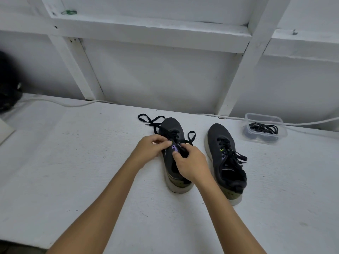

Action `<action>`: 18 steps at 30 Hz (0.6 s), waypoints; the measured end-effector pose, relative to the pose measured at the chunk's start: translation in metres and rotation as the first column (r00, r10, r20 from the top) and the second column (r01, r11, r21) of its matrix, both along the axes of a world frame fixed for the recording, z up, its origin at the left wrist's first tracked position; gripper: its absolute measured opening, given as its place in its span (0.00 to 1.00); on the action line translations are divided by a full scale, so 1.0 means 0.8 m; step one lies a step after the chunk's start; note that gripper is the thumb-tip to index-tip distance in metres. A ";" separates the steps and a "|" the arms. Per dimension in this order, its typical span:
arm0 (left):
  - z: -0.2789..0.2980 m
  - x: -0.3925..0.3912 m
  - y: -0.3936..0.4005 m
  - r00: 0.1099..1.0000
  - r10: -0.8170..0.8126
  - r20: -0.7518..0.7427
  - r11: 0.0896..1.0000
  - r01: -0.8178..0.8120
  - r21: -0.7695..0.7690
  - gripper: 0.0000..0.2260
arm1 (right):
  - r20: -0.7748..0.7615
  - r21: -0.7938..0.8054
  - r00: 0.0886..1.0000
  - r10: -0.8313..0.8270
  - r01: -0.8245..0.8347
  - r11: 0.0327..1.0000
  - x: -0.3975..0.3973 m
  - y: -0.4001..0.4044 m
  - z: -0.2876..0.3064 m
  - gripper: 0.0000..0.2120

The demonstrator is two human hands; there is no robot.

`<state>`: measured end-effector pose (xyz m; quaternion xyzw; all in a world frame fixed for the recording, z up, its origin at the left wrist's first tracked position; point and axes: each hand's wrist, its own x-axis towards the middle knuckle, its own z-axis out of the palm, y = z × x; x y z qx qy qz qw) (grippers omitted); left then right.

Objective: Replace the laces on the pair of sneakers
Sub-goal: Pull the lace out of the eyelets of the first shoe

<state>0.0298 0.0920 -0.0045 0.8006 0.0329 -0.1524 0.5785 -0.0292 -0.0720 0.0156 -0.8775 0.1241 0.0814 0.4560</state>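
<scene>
- White table (73, 162) against a white framed wall (146, 74); a white cable (55, 103) runs along the back edge
- Left hand (150, 150) and right hand (190, 164) pinch the black lace (156, 121) on the left sneaker (172, 129)
- Right sneaker (218, 140) stands just beside it
- Clear container (264, 125) holds spare black laces (264, 128), far right

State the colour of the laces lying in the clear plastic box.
Black. The laces in the box show best in the head view.

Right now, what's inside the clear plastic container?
The clear container holds a coiled bundle of black laces; dark shapes beneath them can't be identified.
</scene>
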 end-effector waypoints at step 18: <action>-0.009 0.005 -0.011 0.985 0.102 0.136 0.993 -0.109 0.047 0.07 | 0.003 0.006 1.000 -0.001 0.001 1.000 -0.003 -0.001 0.005 0.18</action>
